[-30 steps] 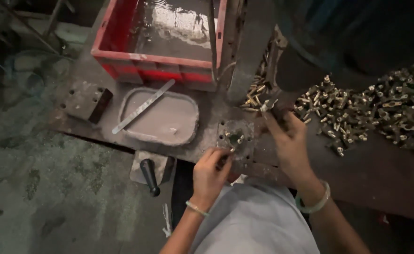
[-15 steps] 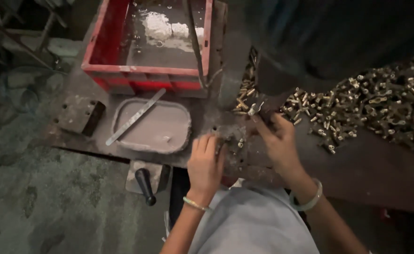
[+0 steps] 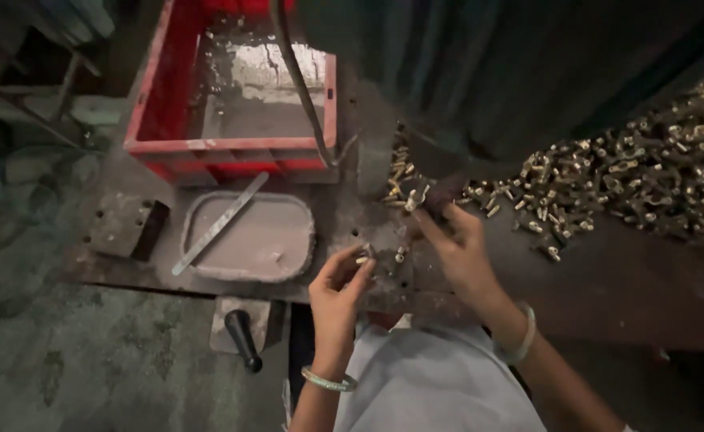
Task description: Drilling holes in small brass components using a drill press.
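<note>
the red crate (image 3: 232, 148) held a pale, wet-looking residue; the shallow grey tray (image 3: 284, 240) carried a flat metal strip (image 3: 220, 224). the left hand (image 3: 338, 292) pinched a small brass piece (image 3: 362, 258) above the dark counter (image 3: 624, 280). the right hand (image 3: 460, 248), fingers half curled, gripped another brass fitting (image 3: 416, 196) beside the glinting brass heap (image 3: 632, 176).

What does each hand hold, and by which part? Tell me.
Left hand: a small brass fitting, pinched at its end between fingertips. Right hand: another brass piece, grip unclear.
</note>
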